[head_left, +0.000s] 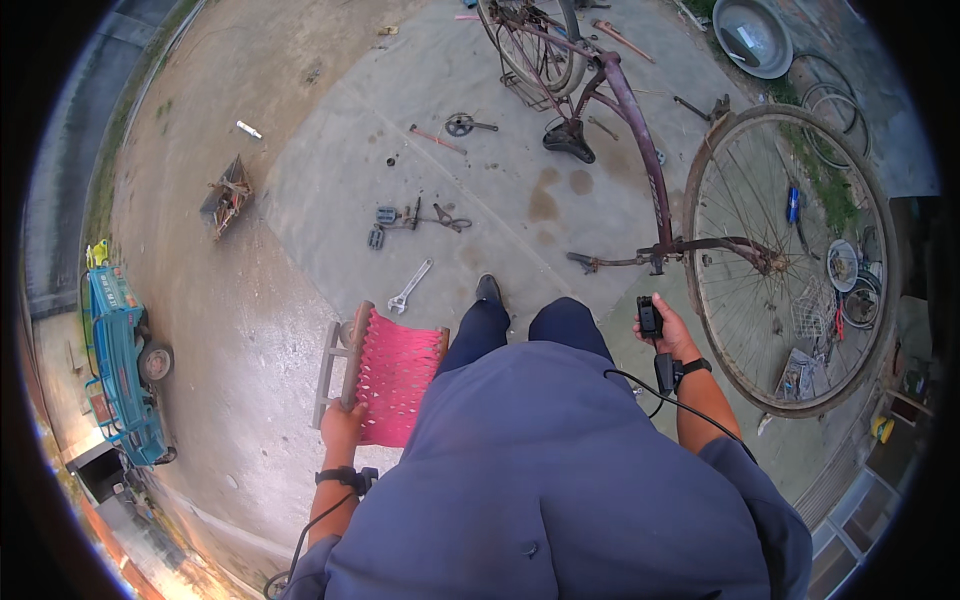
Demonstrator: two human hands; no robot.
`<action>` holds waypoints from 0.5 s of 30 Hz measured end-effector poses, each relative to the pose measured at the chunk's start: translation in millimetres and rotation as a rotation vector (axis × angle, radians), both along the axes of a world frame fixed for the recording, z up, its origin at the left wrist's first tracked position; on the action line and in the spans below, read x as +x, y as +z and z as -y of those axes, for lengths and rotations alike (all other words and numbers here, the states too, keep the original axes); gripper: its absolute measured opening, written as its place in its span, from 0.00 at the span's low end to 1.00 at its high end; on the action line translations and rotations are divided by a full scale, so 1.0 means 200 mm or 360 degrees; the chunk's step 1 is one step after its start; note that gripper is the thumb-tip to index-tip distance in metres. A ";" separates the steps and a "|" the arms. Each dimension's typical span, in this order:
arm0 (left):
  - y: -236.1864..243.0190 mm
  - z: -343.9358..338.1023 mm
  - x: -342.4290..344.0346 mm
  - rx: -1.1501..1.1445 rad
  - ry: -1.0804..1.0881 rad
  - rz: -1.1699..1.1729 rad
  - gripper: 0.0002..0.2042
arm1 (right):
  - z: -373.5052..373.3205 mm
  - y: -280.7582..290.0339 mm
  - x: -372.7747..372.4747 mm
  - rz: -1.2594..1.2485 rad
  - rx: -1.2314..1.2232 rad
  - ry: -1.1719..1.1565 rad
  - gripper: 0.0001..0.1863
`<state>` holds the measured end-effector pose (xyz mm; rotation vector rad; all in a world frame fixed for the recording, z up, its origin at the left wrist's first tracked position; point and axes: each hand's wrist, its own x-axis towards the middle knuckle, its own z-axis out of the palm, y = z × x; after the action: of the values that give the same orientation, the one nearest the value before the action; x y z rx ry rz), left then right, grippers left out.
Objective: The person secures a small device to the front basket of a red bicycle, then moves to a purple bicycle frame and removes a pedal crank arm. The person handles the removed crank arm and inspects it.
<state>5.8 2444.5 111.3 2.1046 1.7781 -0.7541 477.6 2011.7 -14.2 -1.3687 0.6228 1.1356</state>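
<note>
My left hand [342,424] is closed round the wooden side rail of a low stool with a pink woven seat [388,372]. The stool hangs or stands beside my left leg; I cannot tell whether it touches the ground. In my right hand [680,335] is a small black box-shaped device [650,317], with my fingers wrapped round its side. Just beyond that hand lies an upturned bicycle with a purple frame [638,125], its large spoked wheel [705,215] to the right. An adjustable wrench [409,286] lies on the ground past the stool.
Pedals [387,215], a crank with chainring [461,125] and a red-handled tool [437,138] lie scattered ahead. A tool box [229,200] stands at the left, and a teal three-wheeled cart [122,340] beyond. A metal basin [752,38] sits far right. Cables run along both my arms.
</note>
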 end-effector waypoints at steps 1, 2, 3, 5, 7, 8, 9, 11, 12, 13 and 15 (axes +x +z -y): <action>0.00 -0.10 0.08 -0.0057 -0.0035 -0.0015 0.24 | -0.06 0.01 0.03 0.0000 -0.0015 -0.0008 0.26; 0.01 -0.17 0.16 -0.0047 -0.0152 -0.0048 0.23 | -0.11 0.02 0.05 -0.0001 -0.0008 -0.0007 0.26; 0.02 -0.24 0.23 -0.0084 -0.0209 -0.0076 0.24 | -0.17 0.02 0.08 -0.0004 -0.0004 -0.0009 0.26; 0.03 -0.38 0.37 -0.0126 -0.0320 -0.0128 0.25 | -0.29 0.03 0.17 0.0003 0.0025 0.0008 0.26; 0.03 -0.49 0.51 -0.0212 -0.0327 -0.0226 0.24 | -0.39 0.02 0.27 0.0000 0.0064 0.0044 0.26; 0.04 -0.53 0.58 -0.0258 -0.0338 -0.0241 0.23 | -0.43 0.01 0.32 -0.0017 0.0052 0.0055 0.26; 0.04 -0.57 0.64 -0.0298 -0.0357 -0.0254 0.22 | -0.48 -0.02 0.39 -0.0034 0.0043 0.0065 0.26; 0.03 -0.63 0.78 -0.0348 -0.0344 -0.0354 0.20 | -0.58 -0.06 0.53 -0.0030 0.0053 0.0118 0.27; 0.03 -0.66 0.85 -0.0372 -0.0340 -0.0407 0.20 | -0.62 -0.08 0.60 -0.0014 0.0070 0.0159 0.29; 0.02 -0.68 0.91 -0.0379 -0.0361 -0.0444 0.19 | -0.67 -0.10 0.68 -0.0006 0.0095 0.0211 0.31; 0.02 -0.71 1.04 -0.0407 -0.0406 -0.0543 0.18 | -0.77 -0.15 0.82 -0.0018 0.0118 0.0193 0.28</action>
<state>213.2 2586.4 115.1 2.1446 1.4726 -1.4018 640.6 2164.8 -43.9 -1.3520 0.5063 1.2521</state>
